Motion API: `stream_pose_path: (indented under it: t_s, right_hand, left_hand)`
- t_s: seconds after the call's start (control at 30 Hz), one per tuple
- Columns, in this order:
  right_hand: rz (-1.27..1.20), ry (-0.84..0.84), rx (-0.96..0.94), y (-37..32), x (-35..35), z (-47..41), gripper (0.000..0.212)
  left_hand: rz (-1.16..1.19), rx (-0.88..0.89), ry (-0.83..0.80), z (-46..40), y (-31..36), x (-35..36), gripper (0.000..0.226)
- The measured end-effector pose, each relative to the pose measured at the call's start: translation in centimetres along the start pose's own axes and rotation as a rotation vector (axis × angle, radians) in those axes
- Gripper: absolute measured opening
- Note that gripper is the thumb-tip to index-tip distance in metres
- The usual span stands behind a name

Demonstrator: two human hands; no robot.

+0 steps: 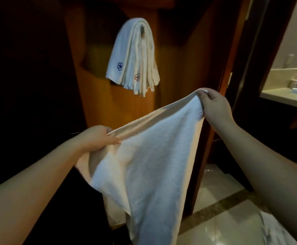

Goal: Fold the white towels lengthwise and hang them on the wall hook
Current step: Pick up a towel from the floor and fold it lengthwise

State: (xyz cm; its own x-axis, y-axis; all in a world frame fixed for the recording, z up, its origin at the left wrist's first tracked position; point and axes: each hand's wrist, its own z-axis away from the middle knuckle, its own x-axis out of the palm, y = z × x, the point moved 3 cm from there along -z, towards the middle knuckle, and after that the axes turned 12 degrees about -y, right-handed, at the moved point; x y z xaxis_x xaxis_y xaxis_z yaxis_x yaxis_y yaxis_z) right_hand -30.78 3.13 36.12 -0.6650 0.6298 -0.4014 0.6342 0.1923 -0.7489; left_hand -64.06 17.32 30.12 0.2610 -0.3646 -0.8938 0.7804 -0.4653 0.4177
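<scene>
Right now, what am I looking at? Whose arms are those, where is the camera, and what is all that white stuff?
The camera sits on a person's head and looks forward and down, so the two arms reaching in from the bottom are that person's own. The left hand and the right hand each pinch the top edge of a white towel, holding it stretched between them while the rest hangs down. Straight ahead, on a wooden wall, a bunch of folded towels already hangs over a hook; two show small flower-like marks. On the right, part of a bathroom counter shows. Below is a shiny tiled floor.
</scene>
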Motion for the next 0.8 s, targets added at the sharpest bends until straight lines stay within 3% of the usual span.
stream_pose_path:
  t_s: [0.1, 0.23, 0.37, 0.47, 0.53, 0.6, 0.67, 0.8]
  right_hand:
    - [0.013, -0.012, 0.018, 0.2, 0.8, -0.3, 0.019]
    - [0.018, -0.006, 0.032, 0.9, 1.3, -0.7, 0.021]
    - [0.023, 0.016, 0.058, 1.5, 1.5, -0.9, 0.025]
    - [0.022, 0.040, 0.081, 1.3, 1.6, -1.1, 0.028]
    - [0.025, 0.019, 0.122, 1.4, 1.8, -1.2, 0.033]
    - [-0.037, -0.035, 0.219, 2.2, 2.6, -1.1, 0.033]
    - [-0.258, -0.087, 0.410, 3.7, 4.0, -0.4, 0.029]
    - [-0.727, -0.145, 0.853, 6.8, 7.0, 3.4, 0.033]
  left_hand:
    - [-0.072, -0.068, 0.021, 2.0, -3.1, -1.6, 0.019]
    - [0.034, -0.146, 0.077, 4.3, -7.0, -3.1, 0.017]
    - [0.470, -0.057, 0.117, 5.8, -10.1, -4.0, 0.024]
    - [0.928, 0.183, 0.095, 6.3, -11.1, -3.8, 0.051]
    - [1.168, 0.336, 0.112, 6.1, -11.3, -3.1, 0.057]
    - [1.352, 0.347, 0.196, 5.8, -11.3, -2.0, 0.053]
    - [1.480, 0.278, 0.231, 5.5, -10.9, -0.3, 0.049]
    - [1.606, -0.075, 0.272, 5.2, -9.8, 3.1, 0.033]
